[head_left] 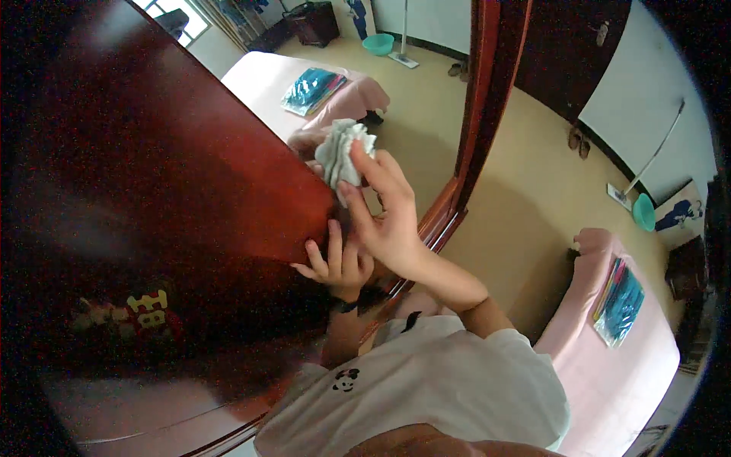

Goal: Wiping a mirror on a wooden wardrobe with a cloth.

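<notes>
My right hand (384, 209) pinches a crumpled pale grey-white cloth (341, 156) between thumb and fingers. The cloth is up against a mirror (426, 114), right beside the slanting edge of a glossy dark red wooden panel (228, 175). Just below it, my left hand (335, 263) rests on that panel near its edge, fingers spread and holding nothing visible. A dark band (348, 306) circles the left wrist. Part of the cloth's underside is hidden by my right fingers.
A dark red frame (487, 99) borders the mirror. On the right, a pink-covered bed (563, 335) carries a blue plastic-wrapped packet (623, 308). Farther off stand a flat mop (620, 196), a turquoise basin (644, 212) and shoes (579, 142). A gold-and-red decoration (148, 311) marks the panel.
</notes>
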{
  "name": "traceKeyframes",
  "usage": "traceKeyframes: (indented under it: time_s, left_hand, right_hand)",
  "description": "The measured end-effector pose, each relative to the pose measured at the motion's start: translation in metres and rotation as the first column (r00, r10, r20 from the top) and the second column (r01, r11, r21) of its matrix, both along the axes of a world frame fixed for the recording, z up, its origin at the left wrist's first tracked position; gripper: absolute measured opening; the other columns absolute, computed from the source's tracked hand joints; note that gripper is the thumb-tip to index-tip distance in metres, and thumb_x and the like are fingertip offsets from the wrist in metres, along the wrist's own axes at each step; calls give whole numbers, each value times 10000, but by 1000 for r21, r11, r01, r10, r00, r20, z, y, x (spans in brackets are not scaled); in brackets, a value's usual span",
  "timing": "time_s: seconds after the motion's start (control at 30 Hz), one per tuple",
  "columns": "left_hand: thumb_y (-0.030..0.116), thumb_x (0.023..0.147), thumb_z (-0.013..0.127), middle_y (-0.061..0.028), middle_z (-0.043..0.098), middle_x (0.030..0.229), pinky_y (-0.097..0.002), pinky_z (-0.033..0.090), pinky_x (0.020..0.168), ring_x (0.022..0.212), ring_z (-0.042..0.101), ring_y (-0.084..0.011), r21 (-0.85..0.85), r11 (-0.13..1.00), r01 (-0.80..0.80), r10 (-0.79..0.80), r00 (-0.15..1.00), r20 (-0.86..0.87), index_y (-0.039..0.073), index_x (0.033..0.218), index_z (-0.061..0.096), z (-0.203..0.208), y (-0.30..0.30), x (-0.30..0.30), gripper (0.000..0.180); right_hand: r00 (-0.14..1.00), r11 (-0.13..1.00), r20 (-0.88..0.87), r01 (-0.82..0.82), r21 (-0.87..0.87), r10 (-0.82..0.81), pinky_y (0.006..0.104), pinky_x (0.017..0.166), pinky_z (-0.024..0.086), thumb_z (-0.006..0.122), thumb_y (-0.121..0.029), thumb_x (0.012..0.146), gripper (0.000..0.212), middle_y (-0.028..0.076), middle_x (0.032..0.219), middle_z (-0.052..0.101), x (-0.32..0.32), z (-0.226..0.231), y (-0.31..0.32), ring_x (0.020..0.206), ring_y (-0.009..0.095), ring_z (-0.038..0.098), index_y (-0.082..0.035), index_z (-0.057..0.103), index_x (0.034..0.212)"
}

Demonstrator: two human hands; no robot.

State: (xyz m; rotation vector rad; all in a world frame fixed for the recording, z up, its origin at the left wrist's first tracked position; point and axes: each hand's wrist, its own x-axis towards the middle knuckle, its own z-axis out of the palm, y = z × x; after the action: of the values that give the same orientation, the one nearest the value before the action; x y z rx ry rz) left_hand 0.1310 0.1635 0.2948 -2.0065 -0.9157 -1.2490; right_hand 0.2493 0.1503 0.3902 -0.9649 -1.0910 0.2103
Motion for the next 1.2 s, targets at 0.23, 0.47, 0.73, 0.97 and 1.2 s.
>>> traceKeyframes:
  time_s: [0.23, 0.47, 0.73, 0.97, 1.2]
  left_hand:
    - [181, 733, 484, -37, 521, 1146, -548, 14, 995, 1231, 228, -317, 32, 993, -117, 119, 992, -52, 167, 912, 639, 1, 5, -14, 237]
    - [158, 718, 487, -52, 525, 1128, -572, 28, 984, 1223, 223, -346, 80, 990, -117, 121, 991, -58, 152, 899, 634, 1, -4, -16, 233]
    - [141, 736, 526, -79, 450, 1214, -572, 57, 985, 1229, 201, -383, 67, 982, -179, 185, 978, -96, 130, 942, 593, 1, -14, -16, 218]
    - [105, 718, 478, -58, 501, 1156, -588, 48, 977, 1218, 234, -366, 37, 979, -198, 200, 979, -42, 136, 929, 610, 8, 1, -16, 251]
    - [81, 756, 476, -105, 564, 1050, -514, 149, 979, 1158, 339, -357, -89, 996, 15, -7, 996, 91, 73, 853, 578, 25, -20, 3, 141]
  right_hand:
    - [946, 903, -62, 321, 286, -317, 267, 672, 430, 512, 53, 710, 344, 80, 909, 554, 125, 42, 41, 795, 154, 529, -39, 555, 1039]
    - [891, 913, 207, 381, 144, -404, 294, 805, 380, 487, 24, 754, 370, 112, 1082, 503, 148, 83, 81, 914, 231, 511, -53, 506, 1115]
    - [795, 797, 384, 195, 571, -469, 340, 596, 448, 560, -147, 526, 224, 91, 756, 514, 51, 19, 56, 695, 256, 524, -80, 622, 730]
    - [829, 944, 551, -104, 312, -91, 326, 617, 467, 584, -106, 489, 200, 70, 768, 530, 27, -90, 31, 724, 246, 537, -92, 610, 687]
    - [285, 562, -847, -827, 18, 448, 314, 803, 407, 478, 36, 686, 352, 65, 998, 548, 93, -101, 5, 902, 191, 526, -30, 543, 1025]
